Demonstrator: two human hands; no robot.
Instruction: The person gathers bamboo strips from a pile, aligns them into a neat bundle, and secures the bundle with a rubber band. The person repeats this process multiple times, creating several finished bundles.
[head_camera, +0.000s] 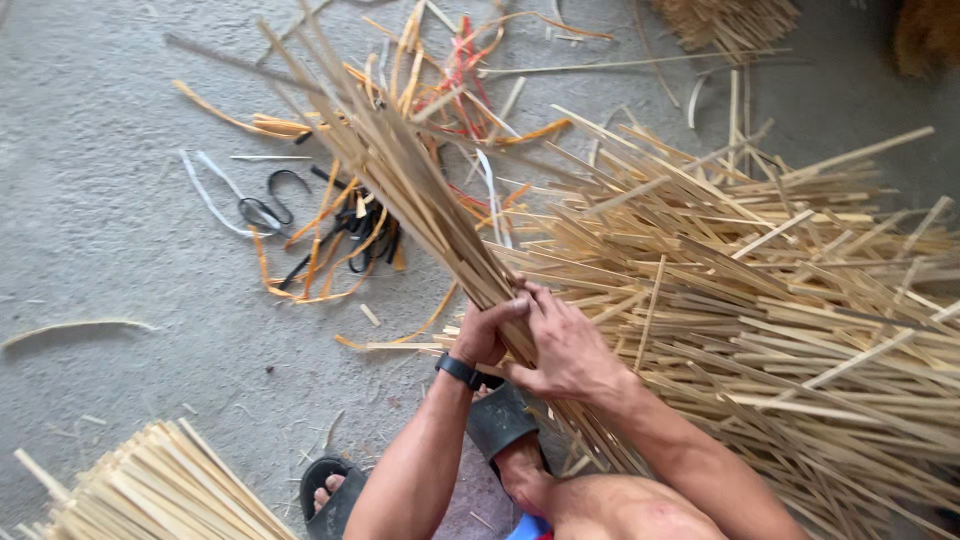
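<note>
Both hands gripped one bundle of bamboo strips (420, 190), the left hand (482, 335) and right hand (565, 350) clamped together around its lower part. The bundle slanted up over the concrete floor (100, 200), left of the big strip pile (780, 300).

Both hands, left (482, 335) and right (565, 350), grip bamboo strip bundle (400, 170) over loose pile (780, 300)

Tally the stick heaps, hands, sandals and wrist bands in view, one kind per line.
Stick heaps on the floor: 3 (big pile, near pile, far pile)
Held bundle: 1
Hands: 2 (left hand, right hand)
Sandals: 2 ()
Wrist band: 1
Total: 9
</note>
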